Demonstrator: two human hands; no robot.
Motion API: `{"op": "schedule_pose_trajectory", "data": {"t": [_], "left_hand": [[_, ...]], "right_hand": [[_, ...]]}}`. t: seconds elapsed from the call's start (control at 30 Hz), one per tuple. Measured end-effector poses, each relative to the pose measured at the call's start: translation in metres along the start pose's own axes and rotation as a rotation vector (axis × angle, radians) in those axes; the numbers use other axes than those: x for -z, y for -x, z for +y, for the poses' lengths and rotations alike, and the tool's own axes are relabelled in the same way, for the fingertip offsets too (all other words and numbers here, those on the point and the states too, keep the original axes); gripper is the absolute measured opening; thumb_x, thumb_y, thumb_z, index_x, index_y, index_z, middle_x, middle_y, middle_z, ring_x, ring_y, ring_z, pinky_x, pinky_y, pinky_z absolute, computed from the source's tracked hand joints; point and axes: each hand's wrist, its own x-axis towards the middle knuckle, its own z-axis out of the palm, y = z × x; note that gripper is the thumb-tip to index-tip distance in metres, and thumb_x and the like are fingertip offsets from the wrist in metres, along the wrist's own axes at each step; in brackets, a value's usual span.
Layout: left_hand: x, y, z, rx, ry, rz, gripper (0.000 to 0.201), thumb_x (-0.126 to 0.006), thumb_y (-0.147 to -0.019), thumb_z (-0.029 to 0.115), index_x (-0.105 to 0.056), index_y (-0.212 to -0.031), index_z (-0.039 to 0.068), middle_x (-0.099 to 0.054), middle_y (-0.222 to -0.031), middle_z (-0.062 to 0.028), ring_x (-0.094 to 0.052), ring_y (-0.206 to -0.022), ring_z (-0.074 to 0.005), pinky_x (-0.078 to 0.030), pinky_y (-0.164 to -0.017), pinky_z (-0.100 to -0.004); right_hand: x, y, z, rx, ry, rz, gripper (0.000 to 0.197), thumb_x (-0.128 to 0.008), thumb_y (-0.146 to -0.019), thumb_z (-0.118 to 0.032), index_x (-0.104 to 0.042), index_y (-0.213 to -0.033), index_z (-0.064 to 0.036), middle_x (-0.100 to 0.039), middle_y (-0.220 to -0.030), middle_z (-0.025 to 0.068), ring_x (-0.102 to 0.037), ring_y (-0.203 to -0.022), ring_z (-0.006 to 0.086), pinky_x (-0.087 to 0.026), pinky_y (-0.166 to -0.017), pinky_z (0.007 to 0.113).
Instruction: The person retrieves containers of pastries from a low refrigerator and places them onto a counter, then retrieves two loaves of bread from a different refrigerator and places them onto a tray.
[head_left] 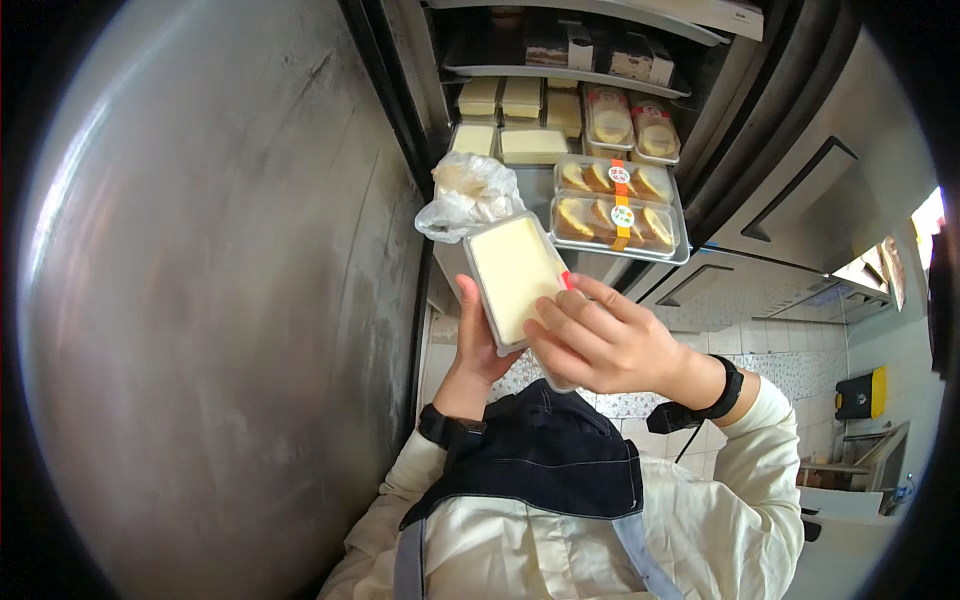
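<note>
A clear rectangular plastic box of pale yellow cake (512, 272) is tilted in front of my chest. My left hand (476, 338) grips it from beneath, with the thumb along its left side. My right hand (622, 345) is closed at the box's right edge, its fingertips beside a small red sticker (567, 280). A clear plastic rim shows below the right fingers; I cannot tell if it is a lid. Just beyond the box, a crumpled white plastic bag (472, 195) sits at the front of a fridge shelf.
The fridge shelf holds more pale cake boxes (534, 146), long packs of sliced bread rolls (612, 220) with an orange band, and round-topped packs (610, 118). Dark cake boxes (640, 57) stand one shelf higher. A large steel door (230, 300) fills the left; steel drawers (790, 190) are at right.
</note>
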Motion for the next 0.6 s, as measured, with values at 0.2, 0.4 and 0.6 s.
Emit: {"op": "schedule_pose_trajectory", "data": {"t": [0.2, 0.4, 0.6], "left_hand": [[0.014, 0.009, -0.007, -0.040, -0.012, 0.080, 0.081, -0.031, -0.079, 0.066, -0.029, -0.130, 0.003, -0.041, -0.126, -0.0164, -0.044, -0.113, -0.0279, -0.035, -0.095, -0.0405], [0.030, 0.019, -0.015, 0.059, 0.046, 0.131, 0.070, -0.032, -0.085, 0.056, -0.030, -0.129, 0.002, -0.042, -0.125, -0.0166, -0.044, -0.113, -0.0287, -0.036, -0.095, -0.0405], [0.045, 0.025, -0.025, 0.209, 0.075, 0.015, 0.078, -0.029, -0.081, 0.065, -0.026, -0.132, 0.006, -0.037, -0.129, -0.0153, -0.041, -0.116, -0.0302, -0.035, -0.096, -0.0455]], "right_hand": [[-0.005, 0.014, -0.004, -0.138, -0.145, -0.048, 0.032, -0.056, -0.069, -0.019, -0.055, -0.098, -0.0073, -0.055, -0.101, 0.0060, -0.054, -0.093, 0.0190, -0.044, -0.086, 0.033], [-0.019, 0.030, -0.016, -0.228, -0.370, -0.011, 0.038, -0.058, -0.071, -0.020, -0.053, -0.107, -0.0097, -0.053, -0.108, 0.0066, -0.052, -0.100, 0.0231, -0.042, -0.084, 0.034], [-0.023, 0.040, -0.016, -0.319, -0.610, -0.197, 0.044, -0.057, -0.074, -0.029, -0.051, -0.114, -0.0125, -0.044, -0.123, 0.0095, -0.043, -0.112, 0.0298, -0.039, -0.086, 0.040]]}}
